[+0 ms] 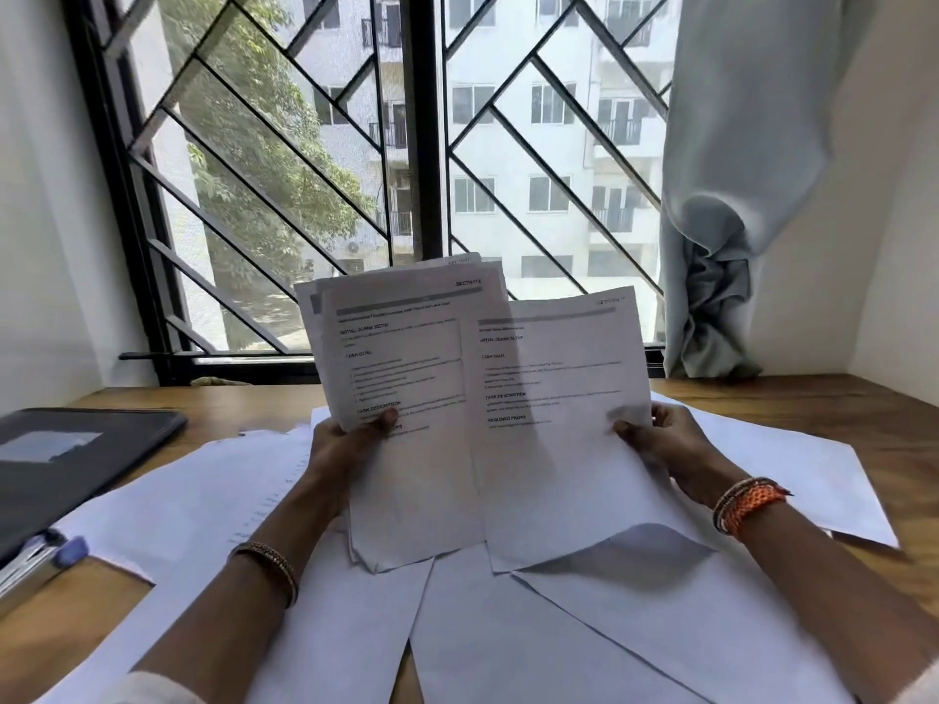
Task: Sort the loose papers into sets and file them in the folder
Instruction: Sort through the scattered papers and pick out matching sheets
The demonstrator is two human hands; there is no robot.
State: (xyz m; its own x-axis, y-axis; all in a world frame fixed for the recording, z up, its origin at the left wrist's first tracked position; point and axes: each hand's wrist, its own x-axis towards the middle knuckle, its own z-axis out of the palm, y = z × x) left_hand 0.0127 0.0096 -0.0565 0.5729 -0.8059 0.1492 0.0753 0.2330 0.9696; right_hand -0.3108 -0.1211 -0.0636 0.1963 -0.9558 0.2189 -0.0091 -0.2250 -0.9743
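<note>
Both hands were up: my left hand (350, 439) pinched a fanned stack of papers (406, 398), my right hand (655, 439) a single sheet (559, 398), above loose sheets (508, 627) on the counter (813, 403), folder (76, 459) left, and I judged that loose stack might slip and mix.

Person's arms and hands: worn items, head view.

Both forearms are bare from wrist to near the elbow. The left hand (345, 444) has a thin metallic bangle (269, 566) at the wrist, bronze-gold with a finely patterned surface. The right hand (670, 449) has a group of wristbands (747, 503) at the wrist: narrow dark and beaded bands alongside a woven orange thread band with a short loose end. A pale, whitish sleeve edge (152, 691) is visible at the lower left frame border.
</note>
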